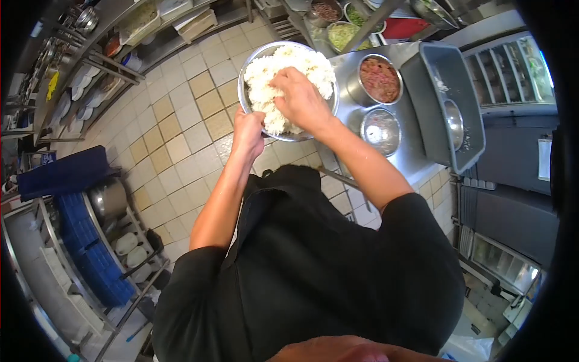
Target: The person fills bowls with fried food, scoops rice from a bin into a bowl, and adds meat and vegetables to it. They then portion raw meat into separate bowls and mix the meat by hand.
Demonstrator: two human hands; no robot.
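A round metal bowl (242,90) full of white rice (262,75) is held out in front of my body, over the tiled floor and beside the steel table. My left hand (248,130) grips its near left rim, fingers closed. Reaching in from the right, my right hand (297,99) rests on the rice with its fingers bent down into it; the fingertips are partly hidden, and whether they hold any rice is not visible.
On the steel table (350,111) at the right stand a pot of pinkish meat (379,79), a small metal bowl (381,131) and a grey tub (416,102). Bowls of shredded greens (347,37) are behind. Shelves with dishes (78,90) line the left.
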